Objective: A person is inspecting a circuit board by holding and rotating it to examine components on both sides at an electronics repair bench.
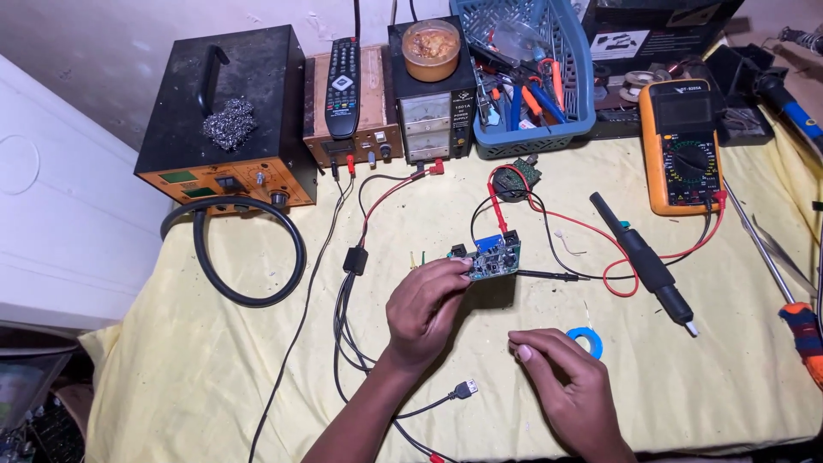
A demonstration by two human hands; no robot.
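My left hand [423, 310] pinches the near edge of a small blue circuit board [490, 255] and holds it tilted just above the yellow cloth [214, 369]. A red probe [497, 214] and a black probe [549, 275] lie against the board, their leads running to the orange multimeter [686, 146]. My right hand [561, 377] rests on the cloth to the right, fingers curled with nothing visibly in them, just beside a small blue reel [590, 340]. A black hot-air handpiece [645, 261] lies to the right of the board.
At the back stand a black rework station [225, 120] with its hose, a wooden box with a remote on it [345, 77], a power supply [429, 111] and a blue basket of tools [527, 69]. A screwdriver [793, 313] and tweezers lie far right.
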